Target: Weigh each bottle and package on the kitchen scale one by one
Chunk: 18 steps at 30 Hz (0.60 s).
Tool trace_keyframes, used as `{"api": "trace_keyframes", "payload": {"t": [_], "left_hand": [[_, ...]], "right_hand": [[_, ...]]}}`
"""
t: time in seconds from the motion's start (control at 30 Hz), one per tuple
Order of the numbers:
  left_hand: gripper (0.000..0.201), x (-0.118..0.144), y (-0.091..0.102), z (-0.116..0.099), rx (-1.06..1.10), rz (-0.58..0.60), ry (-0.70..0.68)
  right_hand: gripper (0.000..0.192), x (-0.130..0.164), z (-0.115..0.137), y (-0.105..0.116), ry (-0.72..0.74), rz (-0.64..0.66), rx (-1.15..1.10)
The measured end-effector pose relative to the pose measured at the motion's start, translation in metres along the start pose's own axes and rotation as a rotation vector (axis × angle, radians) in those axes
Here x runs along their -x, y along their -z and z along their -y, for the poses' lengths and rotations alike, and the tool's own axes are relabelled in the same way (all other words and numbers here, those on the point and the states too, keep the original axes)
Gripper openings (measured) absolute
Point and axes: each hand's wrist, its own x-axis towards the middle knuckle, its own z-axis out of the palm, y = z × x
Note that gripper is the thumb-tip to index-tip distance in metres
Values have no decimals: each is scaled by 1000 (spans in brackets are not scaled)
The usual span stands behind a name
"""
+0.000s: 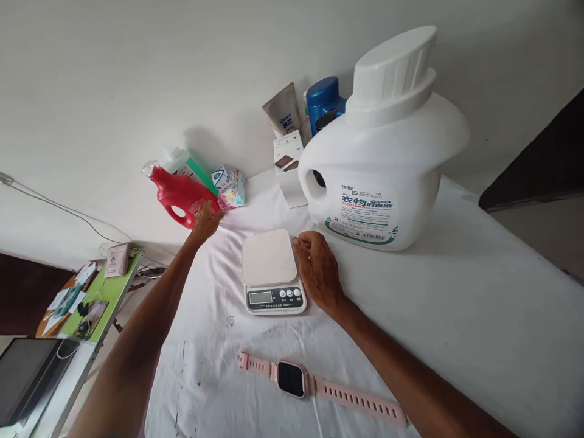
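Observation:
A white digital kitchen scale (269,258) with a dark button panel lies on the white cloth, nothing on its plate. Just right of it rests my right hand (319,267), fingers curled in and thumb at the plate's edge; I see nothing in it. My left hand (207,222) reaches far forward to the lower part of a red detergent bottle (185,194), seemingly touching it with fingers apart, not wrapped round it. The bottle has a clear cap and looks tilted left. In front of the scale lies a pink-strapped smartwatch (291,378), its screen dark.
A large white laundry liquid jug (378,158) stands right of the scale. Behind are a white box (289,176), a grey-brown tube (283,109), a blue bottle (323,100), small cartons (232,187) and a green bottle (199,173). A green-topped desk (121,286) is at left.

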Motion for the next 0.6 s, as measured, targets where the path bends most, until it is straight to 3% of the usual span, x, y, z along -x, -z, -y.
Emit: {"api": "trace_keyframes", "payload": {"t": [0.1, 0.2, 0.4, 0.6], "left_hand": [[25, -38, -25, -14, -36, -10, 66], [25, -54, -41, -18, -72, -24, 103], [22, -58, -55, -15, -84, -58, 200], [16, -63, -53, -18, -53, -78, 211]], "right_hand": [[40, 1, 1, 1, -10, 9, 7], [37, 1, 2, 2, -4, 26, 23], [31, 0, 2, 3, -16, 53, 31], [33, 0, 5, 4, -21, 64, 8]]}}
